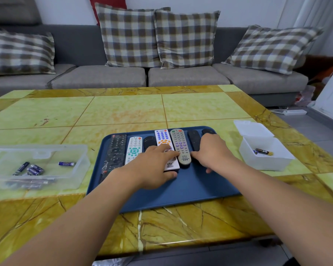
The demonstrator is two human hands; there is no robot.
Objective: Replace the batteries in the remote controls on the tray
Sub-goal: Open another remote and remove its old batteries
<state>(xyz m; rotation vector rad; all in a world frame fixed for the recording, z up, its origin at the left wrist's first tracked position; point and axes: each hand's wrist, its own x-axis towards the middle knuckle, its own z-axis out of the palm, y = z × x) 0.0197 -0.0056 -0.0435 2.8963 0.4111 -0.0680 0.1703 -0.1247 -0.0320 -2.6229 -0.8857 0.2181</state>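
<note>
From where I sit, the surface [123,110] runs out wide under both arms, green and yellow stone tiles, with a grey sofa [108,75] beyond it, well past my reach. The blue tray [181,189] lies straight under the hands, and the remote controls lie on its far half in a row, side by side, each with its long axis running away from me.

My left hand [154,167] rests with fairly straight fingers across the lower half of the white remote [162,140], thumb near that remote's near end. My right hand [211,152] lies flat over the black remotes [193,140] on the right end of the row, fingers spread; I cannot tell whether it grips anything beneath. Between the two hands, touching neither firmly that I can see, lies the grey remote [180,144], purple buttons up, face upward like its neighbours. I judge the left hand nearer the white one, so that is the likely pick; it would need turning over to reach its battery door.

Left of my left hand stands a clear box [73,169] holding blue batteries [34,169]. Right of my right hand, a small white box [273,160] holds a black battery [263,151].
</note>
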